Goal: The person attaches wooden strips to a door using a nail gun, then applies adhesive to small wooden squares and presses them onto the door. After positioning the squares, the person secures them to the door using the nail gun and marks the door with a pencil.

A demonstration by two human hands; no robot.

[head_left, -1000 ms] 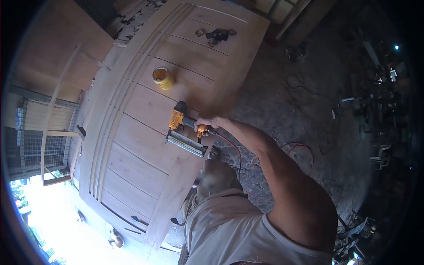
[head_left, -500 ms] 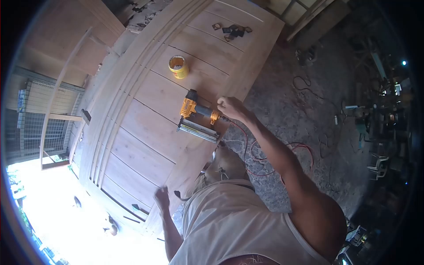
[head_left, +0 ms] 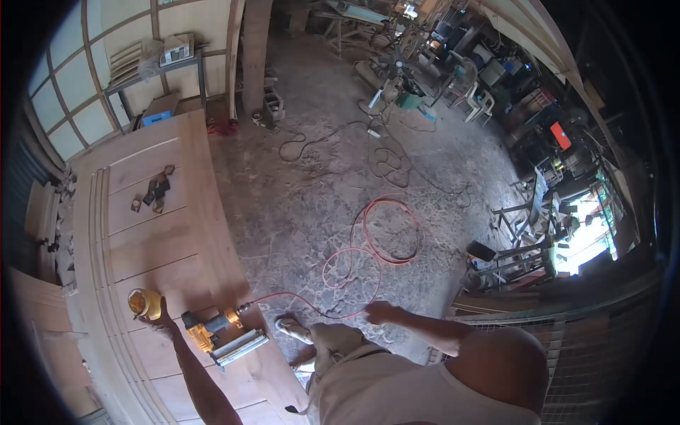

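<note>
My left hand (head_left: 163, 320) is wrapped round the side of a yellow tub (head_left: 146, 303) at the left, over a wooden panel (head_left: 152, 273). To the right of that hand, a yellow and black nail gun (head_left: 209, 329) lies on the panel, with a red hose (head_left: 283, 294) running from its end. Out over the floor, away from the panel, my right hand (head_left: 382, 312) has its fingers curled in; whether anything small is inside cannot be made out.
Small dark pieces (head_left: 156, 190) lie on the far part of the panel. The hose coils (head_left: 393, 230) and dark cords (head_left: 389, 166) are spread over the floor (head_left: 304, 212). White chairs (head_left: 482, 103) and cluttered benches stand further back. Wire mesh (head_left: 588, 354) is at the lower right.
The view has swung right towards the floor and workshop. My left hand has moved up to the yellow tub and taken hold of it. My right hand has moved away from the nail gun.
</note>
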